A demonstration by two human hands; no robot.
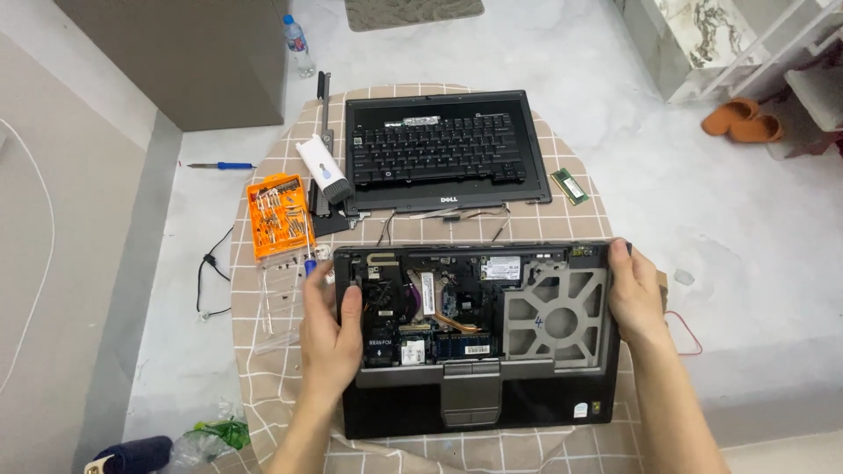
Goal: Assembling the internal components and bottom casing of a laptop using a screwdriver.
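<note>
Item: opened laptop base (479,338), black, keyboard and top cover off, lying flat on the checked-cloth worktop (263,351) between my two hands. My left hand (329,338) lay over its left edge with the thumb pressed down near the fan area, fingers (314,303) wrapped around the side, grasping the chassis; my right hand (634,298) clasped the far right corner, fingers (621,254) hooked over the rim. Condition as seen: bare circuit boards, a copper heat pipe, memory sticks and a small wireless card exposed on the left half; a grey metal drive-bay frame (555,316) on the right; touchpad and buttons intact at the near edge. Risks, as I judged them: the left thumb sat close to open circuitry, so a slip could have bent a part or passed static to it. Thin cables (439,217) trailed just beyond my fingers from the detached keyboard and screen section (443,149), and lifting or turning the base could have snagged them. Small loose screws (281,294) lay just left of my left hand, beside the orange bit case (279,215), and a nudge could have scattered them off the worktop. A loose memory module (569,186) lay beyond my right hand. A white tool (323,169) rested past the left hand.
</note>
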